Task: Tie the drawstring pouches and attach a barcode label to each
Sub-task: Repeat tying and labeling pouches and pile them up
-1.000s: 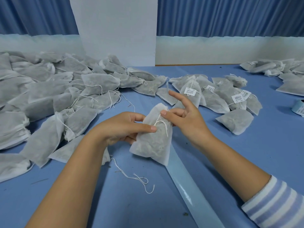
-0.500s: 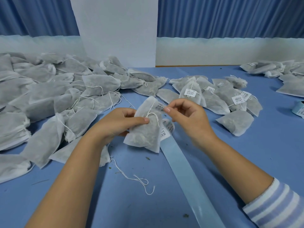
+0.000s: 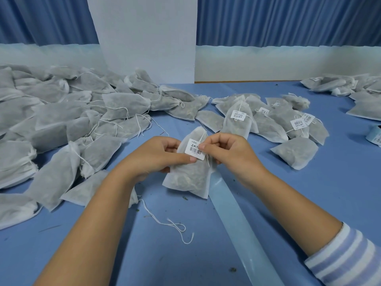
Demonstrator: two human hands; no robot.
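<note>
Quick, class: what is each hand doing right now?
Left hand: closed, holding the pouch and pinning the barcode label with the thumb.
Right hand: closed, pinching the label's right edge.

Illumination is even and diffuse, moderately bright with a cool blue cast; soft, faint shadows lie under the forearms and beneath the pouch (image 3: 188,176) held above the table (image 3: 309,193). A pale glossy strip (image 3: 237,219) on the table carries small glare spots. Wide-angle distortion bows and stretches the frame edges, the centre is sharp enough to show a barcode label (image 3: 194,149), and distant detail is softer.
</note>
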